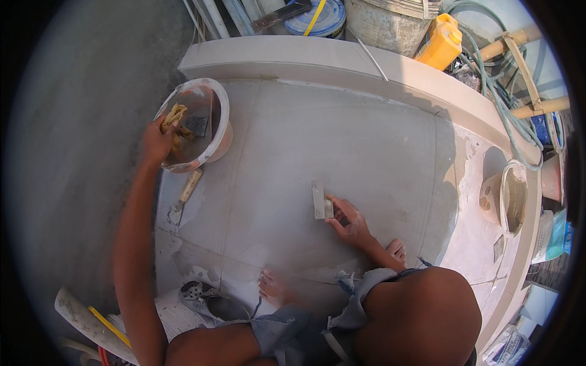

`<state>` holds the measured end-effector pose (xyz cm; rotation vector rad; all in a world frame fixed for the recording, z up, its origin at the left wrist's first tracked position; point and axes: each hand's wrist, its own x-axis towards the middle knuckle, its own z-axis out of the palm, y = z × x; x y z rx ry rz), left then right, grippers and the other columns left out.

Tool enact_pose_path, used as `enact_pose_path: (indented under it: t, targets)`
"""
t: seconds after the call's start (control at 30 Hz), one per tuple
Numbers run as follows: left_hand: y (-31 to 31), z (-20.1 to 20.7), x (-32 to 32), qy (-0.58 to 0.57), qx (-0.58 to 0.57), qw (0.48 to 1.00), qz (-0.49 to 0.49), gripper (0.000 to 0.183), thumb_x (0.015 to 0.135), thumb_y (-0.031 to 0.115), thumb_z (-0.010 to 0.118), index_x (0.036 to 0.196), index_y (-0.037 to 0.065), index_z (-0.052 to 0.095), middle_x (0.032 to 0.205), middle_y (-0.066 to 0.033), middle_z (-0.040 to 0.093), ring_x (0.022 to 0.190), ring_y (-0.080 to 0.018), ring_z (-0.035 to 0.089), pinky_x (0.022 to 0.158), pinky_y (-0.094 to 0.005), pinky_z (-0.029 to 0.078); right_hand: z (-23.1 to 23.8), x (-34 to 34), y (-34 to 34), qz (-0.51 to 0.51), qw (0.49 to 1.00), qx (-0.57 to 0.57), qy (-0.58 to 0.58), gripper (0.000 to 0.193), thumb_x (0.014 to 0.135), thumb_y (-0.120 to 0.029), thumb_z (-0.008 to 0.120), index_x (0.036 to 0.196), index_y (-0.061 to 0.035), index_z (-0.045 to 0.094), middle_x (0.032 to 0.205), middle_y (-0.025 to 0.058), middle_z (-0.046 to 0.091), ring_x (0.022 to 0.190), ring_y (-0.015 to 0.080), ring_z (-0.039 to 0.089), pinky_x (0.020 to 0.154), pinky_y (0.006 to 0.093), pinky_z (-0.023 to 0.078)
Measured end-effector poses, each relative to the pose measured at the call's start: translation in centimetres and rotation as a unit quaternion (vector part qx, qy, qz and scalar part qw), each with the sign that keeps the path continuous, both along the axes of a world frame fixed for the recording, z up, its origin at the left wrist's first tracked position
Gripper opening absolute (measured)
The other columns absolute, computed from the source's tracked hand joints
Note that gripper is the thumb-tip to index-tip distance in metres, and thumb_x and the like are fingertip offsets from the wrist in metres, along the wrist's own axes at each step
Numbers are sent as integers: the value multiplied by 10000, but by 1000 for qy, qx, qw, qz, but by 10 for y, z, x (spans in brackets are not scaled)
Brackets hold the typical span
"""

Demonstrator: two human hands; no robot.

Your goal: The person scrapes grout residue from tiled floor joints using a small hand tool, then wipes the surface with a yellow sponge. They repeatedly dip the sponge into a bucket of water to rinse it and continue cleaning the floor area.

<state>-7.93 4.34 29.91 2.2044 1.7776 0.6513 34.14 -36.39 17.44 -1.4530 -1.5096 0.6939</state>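
My left hand point(160, 139) is closed on a wet yellow-brown rag point(175, 114) at the left rim of a round bucket point(221, 104). Inside the bucket, a small dark block point(196, 126) shows beside the rag. At the middle of the tiled floor point(274, 134), the fingers of my right hand point(351, 227) grip a small flat scraper point(318, 200), its pale blade against or just over the grey-filmed tiles. Beside the bucket lies a trowel point(188, 190) with a light handle.
A low ledge point(244, 55) curves round the far and right sides. Beyond it stand a large pail point(390, 24), a yellow jerrycan point(441, 43) and a coiled hose point(500, 104). Another bucket point(495, 195) tilts at the right. A clog shoe point(198, 296) lies near my foot point(274, 287).
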Motion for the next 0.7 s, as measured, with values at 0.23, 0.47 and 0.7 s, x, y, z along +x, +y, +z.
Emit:
enact_pose_path:
  t: [0.23,0.47,0.7]
  targets:
    - [-23,43,46,-210,-168,960,82,523,920,353,854,1307,33,708,1122,-76,766,982,-163,715,928,-340,561,-4,-3,-1,-15,999,-17,32,627,897,-26,801,1483,-3,581,1071,120,699,839,182,685,739,301,565]
    - [-30,26,52,71,-195,978,-6,537,843,154,836,1359,102,698,1224,-131,769,1150,-279,727,1009,-394,558,-11,-1,-3,-6,999,-25,36,620,890,1,792,1474,18,581,1096,129,706,847,175,688,743,288,569]
    - [-8,-5,71,278,-334,896,-93,425,814,150,786,1234,88,767,1227,-153,752,1137,-298,721,952,-435,570,-6,-2,-3,-12,1000,-12,8,654,859,37,810,1470,10,578,1081,140,713,830,172,705,724,299,579]
